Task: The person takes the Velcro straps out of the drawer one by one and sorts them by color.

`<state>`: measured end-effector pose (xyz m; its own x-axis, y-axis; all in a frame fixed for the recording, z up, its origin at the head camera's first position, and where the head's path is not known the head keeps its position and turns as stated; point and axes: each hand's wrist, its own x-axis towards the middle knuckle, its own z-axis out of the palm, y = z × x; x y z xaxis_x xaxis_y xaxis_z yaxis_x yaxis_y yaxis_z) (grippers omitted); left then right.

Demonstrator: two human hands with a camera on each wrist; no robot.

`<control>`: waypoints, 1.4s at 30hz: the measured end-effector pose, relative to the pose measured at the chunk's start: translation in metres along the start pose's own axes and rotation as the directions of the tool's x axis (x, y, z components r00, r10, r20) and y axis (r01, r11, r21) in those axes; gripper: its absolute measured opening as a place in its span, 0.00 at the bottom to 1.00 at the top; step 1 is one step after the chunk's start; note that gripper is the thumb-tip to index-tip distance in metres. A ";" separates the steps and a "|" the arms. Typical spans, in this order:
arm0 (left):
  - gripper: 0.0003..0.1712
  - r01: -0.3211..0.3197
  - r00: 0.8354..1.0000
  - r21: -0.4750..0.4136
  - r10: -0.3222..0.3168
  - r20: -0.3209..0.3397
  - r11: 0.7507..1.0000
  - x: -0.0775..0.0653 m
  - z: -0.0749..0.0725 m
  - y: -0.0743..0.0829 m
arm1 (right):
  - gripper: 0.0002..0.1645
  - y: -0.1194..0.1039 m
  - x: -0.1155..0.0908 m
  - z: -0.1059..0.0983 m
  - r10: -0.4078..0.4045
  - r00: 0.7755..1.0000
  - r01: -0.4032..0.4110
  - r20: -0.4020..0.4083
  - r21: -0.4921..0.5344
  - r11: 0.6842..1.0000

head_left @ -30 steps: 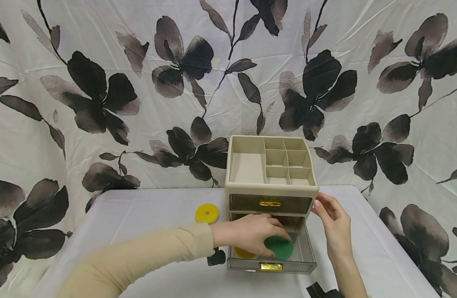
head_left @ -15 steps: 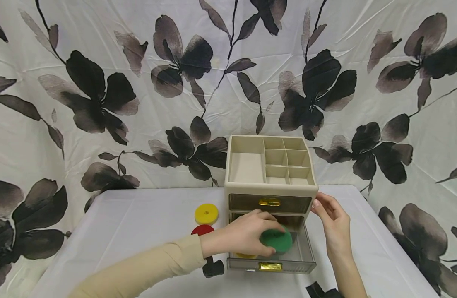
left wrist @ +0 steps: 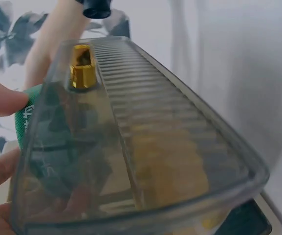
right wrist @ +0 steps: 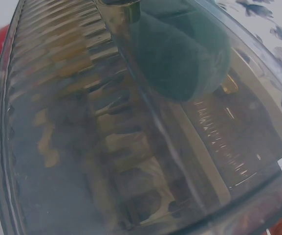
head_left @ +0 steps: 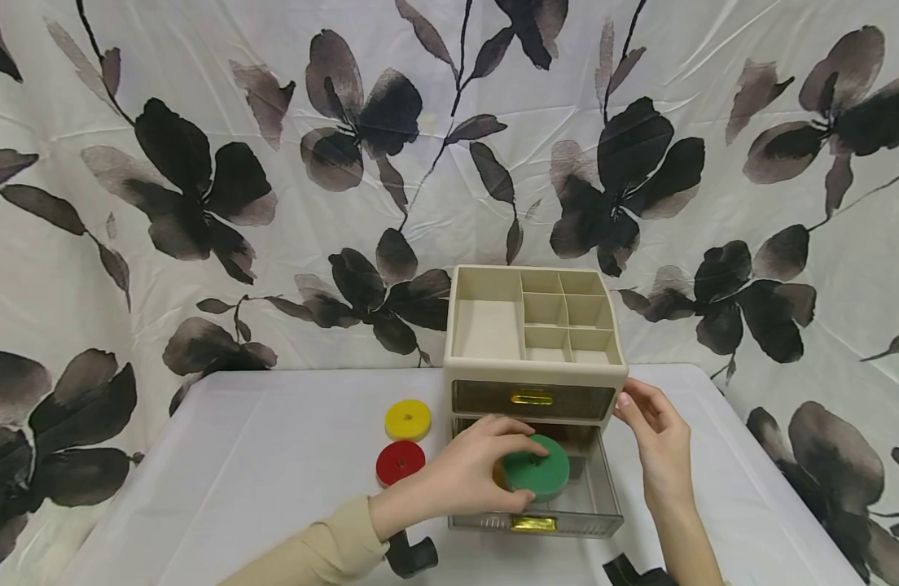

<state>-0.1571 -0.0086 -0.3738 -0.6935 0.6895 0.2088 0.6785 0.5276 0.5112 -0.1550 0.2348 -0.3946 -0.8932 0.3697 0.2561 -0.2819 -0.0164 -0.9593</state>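
My left hand (head_left: pixel 475 468) pinches a thick green disc (head_left: pixel 541 468) between thumb and fingers. The disc has a small centre mark and white lettering on its edge, seen in the left wrist view. It is held tilted over the pulled-out clear drawer (head_left: pixel 596 521) of a cream organizer (head_left: pixel 464 370). Inside that drawer a yellow disc (left wrist: pixel 167 166) shows through the plastic, mostly covered by my left hand in the head view. My right hand (head_left: pixel 658 439) touches the organizer's right side with bent fingers and thumb.
Left of the organizer, a yellow disc (head_left: pixel 408 420) and a red disc (head_left: pixel 401 463) lie on the white table (head_left: pixel 274 439). The upper drawer (head_left: pixel 493 397) is closed. Divided compartments top the organizer. A floral cloth (head_left: pixel 493 122) hangs behind.
My left hand has drawn back leftward and slightly up with the green disc, showing more of its face. The red disc has come into sight behind the arm. My right hand stays put.
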 end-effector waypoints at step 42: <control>0.27 0.225 0.901 -0.272 -0.306 -0.306 0.936 -0.110 -0.016 -0.010 | 0.16 -0.003 0.000 0.002 0.029 0.999 -0.029 -0.017 0.003 1.000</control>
<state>-0.0913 -0.0979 -0.3887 -0.9071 0.3081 0.2868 0.4124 0.5142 0.7520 -0.1546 0.2333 -0.3920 -0.8949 0.3847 0.2264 -0.2573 -0.0301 -0.9659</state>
